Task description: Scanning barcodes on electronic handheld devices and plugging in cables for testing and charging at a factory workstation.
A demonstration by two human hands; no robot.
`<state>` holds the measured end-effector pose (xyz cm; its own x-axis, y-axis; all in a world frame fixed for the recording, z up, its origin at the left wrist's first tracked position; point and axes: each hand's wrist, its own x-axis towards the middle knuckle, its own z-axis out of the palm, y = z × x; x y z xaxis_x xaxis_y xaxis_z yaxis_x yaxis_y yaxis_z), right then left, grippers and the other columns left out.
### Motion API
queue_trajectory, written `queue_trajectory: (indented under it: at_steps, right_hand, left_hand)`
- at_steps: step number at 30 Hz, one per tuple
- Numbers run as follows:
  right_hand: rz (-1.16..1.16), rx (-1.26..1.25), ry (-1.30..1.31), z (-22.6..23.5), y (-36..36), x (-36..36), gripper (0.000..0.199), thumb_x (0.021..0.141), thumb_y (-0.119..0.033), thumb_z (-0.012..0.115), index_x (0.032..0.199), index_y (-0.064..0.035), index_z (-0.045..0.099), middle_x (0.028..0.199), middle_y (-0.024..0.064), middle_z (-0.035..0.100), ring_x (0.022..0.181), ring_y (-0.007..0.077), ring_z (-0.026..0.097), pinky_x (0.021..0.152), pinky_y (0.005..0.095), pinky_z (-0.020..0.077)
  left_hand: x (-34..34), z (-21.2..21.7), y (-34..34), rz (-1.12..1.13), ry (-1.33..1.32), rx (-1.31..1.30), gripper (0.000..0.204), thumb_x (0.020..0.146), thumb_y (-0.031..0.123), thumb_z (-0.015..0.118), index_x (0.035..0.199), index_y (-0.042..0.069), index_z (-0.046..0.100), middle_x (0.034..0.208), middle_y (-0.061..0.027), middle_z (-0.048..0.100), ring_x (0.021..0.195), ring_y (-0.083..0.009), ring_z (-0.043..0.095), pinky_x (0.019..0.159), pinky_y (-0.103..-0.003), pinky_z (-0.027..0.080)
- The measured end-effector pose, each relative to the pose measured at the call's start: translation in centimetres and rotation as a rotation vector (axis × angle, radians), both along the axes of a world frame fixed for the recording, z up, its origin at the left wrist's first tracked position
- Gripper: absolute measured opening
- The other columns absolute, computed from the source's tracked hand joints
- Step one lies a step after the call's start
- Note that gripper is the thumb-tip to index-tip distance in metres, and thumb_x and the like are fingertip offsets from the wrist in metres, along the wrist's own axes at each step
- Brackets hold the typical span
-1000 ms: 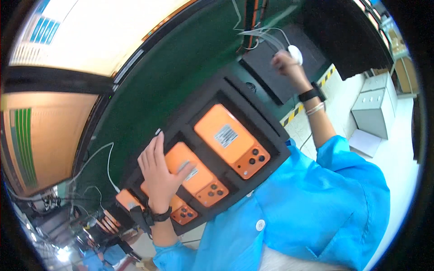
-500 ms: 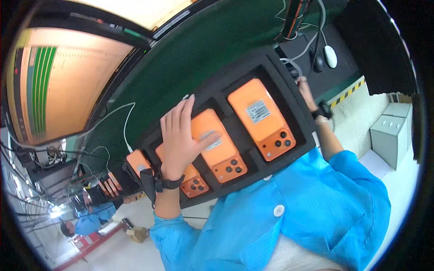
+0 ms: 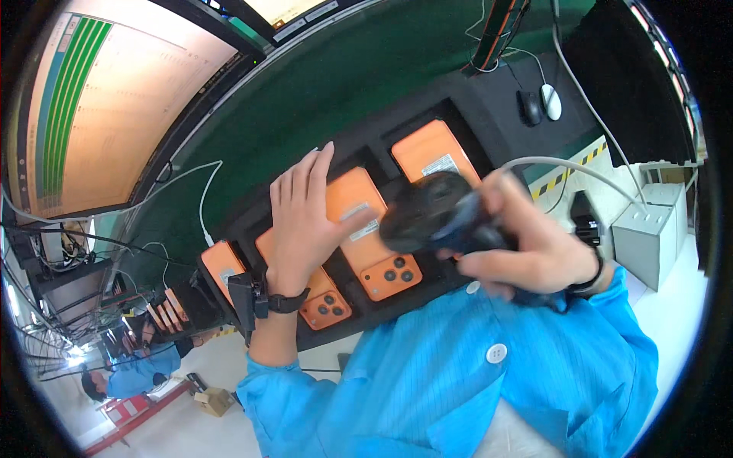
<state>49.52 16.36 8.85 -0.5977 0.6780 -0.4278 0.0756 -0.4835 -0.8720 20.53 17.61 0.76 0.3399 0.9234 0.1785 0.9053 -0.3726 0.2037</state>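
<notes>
A black tray (image 3: 458, 99) on the green bench holds several orange phones lying back side up. My left hand (image 3: 301, 217) rests flat, fingers spread, over the phones at the tray's left and touches the middle orange phone (image 3: 374, 240). My right hand (image 3: 527, 252) grips a black handheld scanner (image 3: 431, 214) with a grey cable, held just above the middle phone and the right orange phone (image 3: 431, 149). Both wrists wear black bands, and blue sleeves cover my arms.
Large lit monitors (image 3: 114, 99) stand behind the green bench. Two computer mice (image 3: 540, 103) lie at the tray's far right beside cables. A grey box (image 3: 649, 233) stands on the floor at right. Another person in blue (image 3: 130, 370) works at lower left.
My right hand left the mouse at the far right, took up the black scanner and brought it over the phones. My left hand slid right along the tray.
</notes>
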Motion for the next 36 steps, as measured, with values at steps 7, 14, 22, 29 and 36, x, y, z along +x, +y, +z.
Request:
queue_trajectory:
  at_steps: [7,14,22,29,36]
  right_hand:
    - [0.229,0.174,-0.235,-1.0,1.0,-3.2,0.042,0.09,-0.022,0.064,0.107,0.0016,0.034,0.073,0.0135,0.055,0.062,0.0222,0.06,0.054,0.0346,0.0464]
    - [0.149,0.085,-0.184,-0.6,1.6,-3.0,0.043,0.092,-0.019,0.062,0.114,-0.003,0.028,0.071,0.0101,0.055,0.047,0.014,0.055,0.04,0.0277,0.0449]
    - [-0.608,0.905,-0.594,-10.1,8.7,7.2,0.033,0.087,-0.01,0.065,0.097,-0.005,0.033,0.077,0.0117,0.05,0.059,0.0231,0.057,0.055,0.0336,0.0466]
    - [-0.63,0.81,-0.744,-38.3,12.8,8.7,0.03,0.09,-0.022,0.058,0.101,-0.0007,0.04,0.076,0.0232,0.06,0.067,0.044,0.06,0.057,0.0428,0.0466]
    - [-0.655,0.65,-0.526,-45.5,13.1,9.4,0.03,0.094,-0.032,0.047,0.095,-0.0014,0.046,0.076,0.0171,0.063,0.06,0.0329,0.059,0.053,0.0367,0.045]
  left_hand:
    - [-0.2,-1.1,0.5,-0.032,-0.029,0.112,0.088,0.068,0.039,0.08,0.139,0.005,0.042,0.13,-0.0128,0.049,0.117,-0.0297,0.047,0.1,-0.044,0.034]
    - [0.1,-0.3,0.7,-0.026,-0.06,0.093,0.088,0.065,0.036,0.083,0.137,0.004,0.043,0.13,-0.0128,0.048,0.118,-0.0307,0.047,0.1,-0.045,0.035]
    - [0.4,0.8,-0.6,-0.075,-0.017,0.132,0.055,0.075,0.045,0.073,0.106,0.001,0.06,0.127,-0.0174,0.048,0.12,-0.0364,0.044,0.102,-0.049,0.035]
    - [0.7,0.8,-1.2,-0.058,-0.051,0.131,0.049,0.081,0.04,0.071,0.105,-0.001,0.061,0.128,-0.0187,0.048,0.119,-0.0359,0.045,0.101,-0.048,0.037]
    - [0.5,0.6,-1.4,0.083,-0.857,-0.214,0.028,0.083,0.02,0.072,0.098,0.001,0.058,0.105,-0.0111,0.061,0.098,-0.0173,0.058,0.086,-0.033,0.047]
